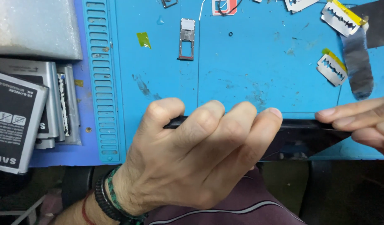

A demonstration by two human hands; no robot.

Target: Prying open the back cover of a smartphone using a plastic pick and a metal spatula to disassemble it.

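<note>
Head view: both hands, left and right, grip a black phone.

Mat centre open; razor blades right (batteries left).

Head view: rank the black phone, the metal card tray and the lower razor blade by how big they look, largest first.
1. black phone, largest, though partly hidden by the left hand
2. metal card tray
3. lower razor blade
Tray and blade look close, so their order is unsure.
</note>
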